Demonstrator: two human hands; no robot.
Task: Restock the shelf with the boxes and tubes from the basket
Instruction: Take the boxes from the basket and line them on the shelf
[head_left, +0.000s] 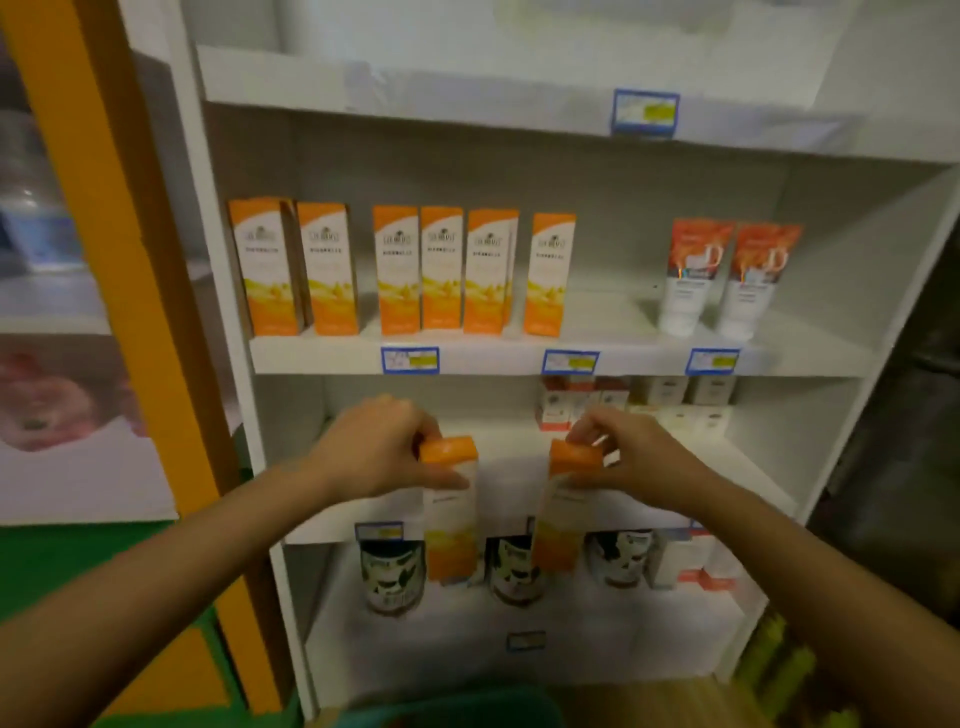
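Though blurred, left hand (382, 447) and right hand (631, 460) each gripping an orange box, labels unreadable.

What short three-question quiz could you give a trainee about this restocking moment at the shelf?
1. True or false: each hand holds an orange box.
2. How many orange boxes stand in the front row on the shelf with the two tubes?
3. On that shelf, the tubes stand to which side of the boxes: A left, B right?

Key: 1 true, left hand and right hand each grip one. 2 six. 3 B.
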